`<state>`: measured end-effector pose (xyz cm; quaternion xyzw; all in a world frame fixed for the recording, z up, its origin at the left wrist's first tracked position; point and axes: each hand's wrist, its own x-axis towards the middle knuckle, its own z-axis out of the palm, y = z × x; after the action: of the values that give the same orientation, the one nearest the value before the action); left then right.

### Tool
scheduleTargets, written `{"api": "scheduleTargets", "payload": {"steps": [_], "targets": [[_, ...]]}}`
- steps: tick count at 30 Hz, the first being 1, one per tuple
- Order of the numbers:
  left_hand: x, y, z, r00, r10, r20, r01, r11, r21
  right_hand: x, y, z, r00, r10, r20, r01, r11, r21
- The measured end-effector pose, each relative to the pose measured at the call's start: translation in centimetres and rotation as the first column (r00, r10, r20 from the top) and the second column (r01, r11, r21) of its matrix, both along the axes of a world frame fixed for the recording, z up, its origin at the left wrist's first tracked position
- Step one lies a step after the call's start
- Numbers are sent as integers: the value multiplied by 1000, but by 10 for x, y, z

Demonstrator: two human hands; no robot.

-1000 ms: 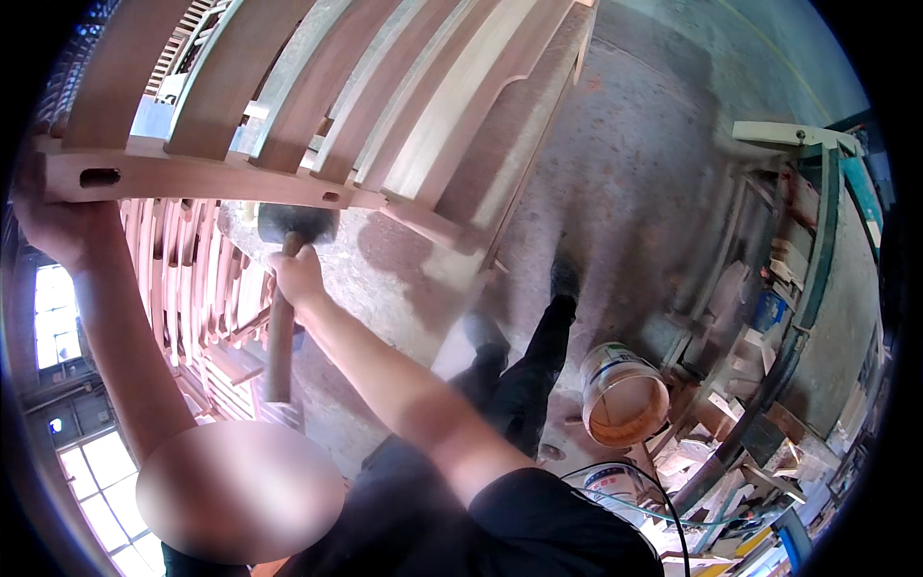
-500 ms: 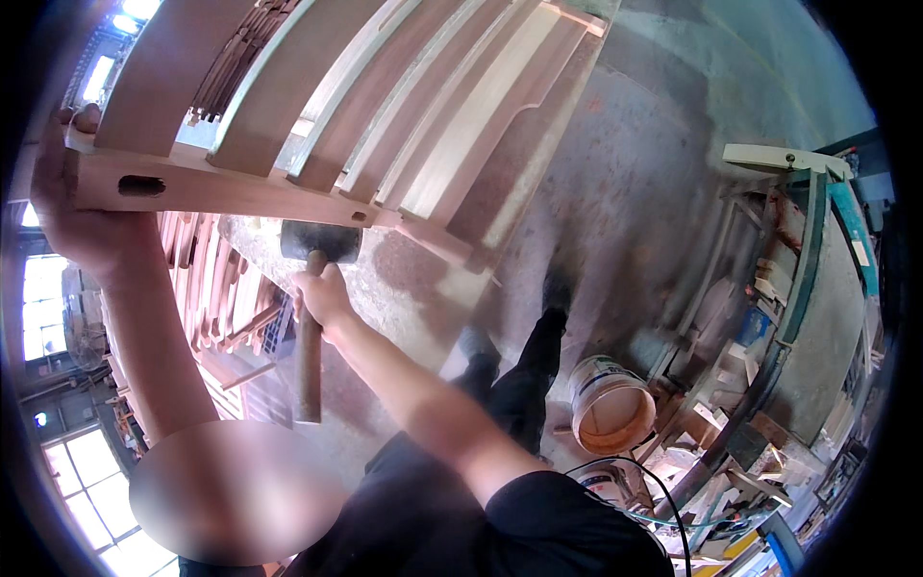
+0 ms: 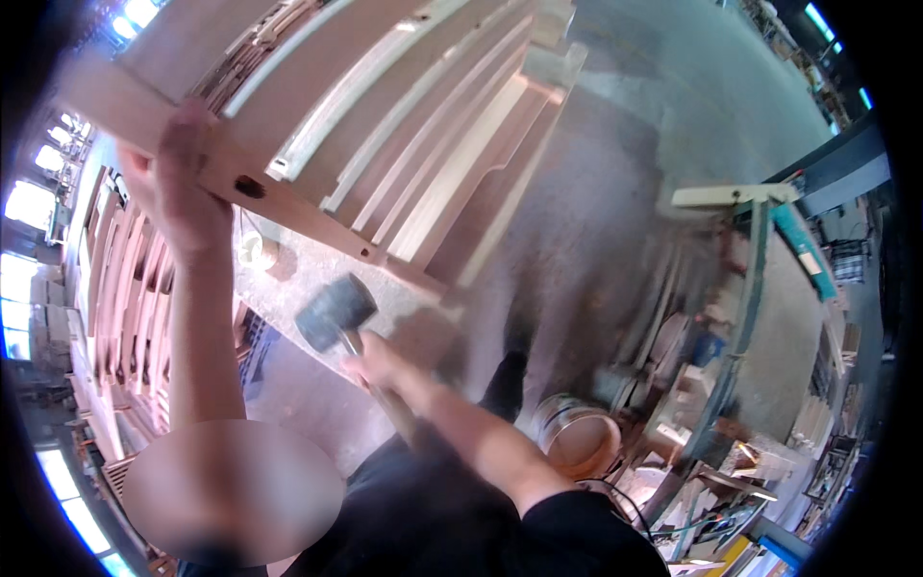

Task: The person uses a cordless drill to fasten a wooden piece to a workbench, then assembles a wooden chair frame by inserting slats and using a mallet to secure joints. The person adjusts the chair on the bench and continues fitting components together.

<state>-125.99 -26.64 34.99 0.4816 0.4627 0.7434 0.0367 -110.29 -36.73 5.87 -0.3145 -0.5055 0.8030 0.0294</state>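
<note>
Right grip (image 3: 385, 364) closed round a dark-headed mallet (image 3: 335, 310), just apart from the near rail (image 3: 308, 218) of the slatted wooden frame (image 3: 460, 181) ahead; left grip (image 3: 185, 183) clasps that rail. Seemingly mallet-fitting; any knock calls for steadiness.

We hold our left arm (image 3: 202, 337) nearly upright in view, forearm bare, with the left hand (image 3: 187, 188) raised high and its fingers bent in a grip. Our right arm (image 3: 481, 438) slants up and leftward from a short dark sleeve (image 3: 591, 539); the right hand (image 3: 386, 367), lower and blurred, is curled tight. One dark-clad leg (image 3: 505, 389) shows beyond our right forearm.
</note>
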Motion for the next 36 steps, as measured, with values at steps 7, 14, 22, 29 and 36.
{"api": "scheduleTargets", "payload": {"steps": [7, 14, 22, 29, 36], "targets": [[11, 2, -1, 994, 110, 23, -109, 992, -57, 154, 17, 97, 909, -395, 135, 331, 878, 345], [18, 6, 9, 972, 232, -32, -234, 968, -94, 252, 86, 135, 677, -734, -60, 447, 344, 826], [16, -8, 21, 986, 163, 38, -151, 964, -219, 201, 138, 413, 730, -682, -43, -129, -200, 971], [16, -16, 27, 988, 142, 64, -127, 973, -193, 80, 136, 569, 902, -400, -162, 9, -358, 934], [20, -18, 22, 985, 165, 53, -144, 949, -279, 21, 146, 549, 959, -257, 115, -238, -518, 822]]}}
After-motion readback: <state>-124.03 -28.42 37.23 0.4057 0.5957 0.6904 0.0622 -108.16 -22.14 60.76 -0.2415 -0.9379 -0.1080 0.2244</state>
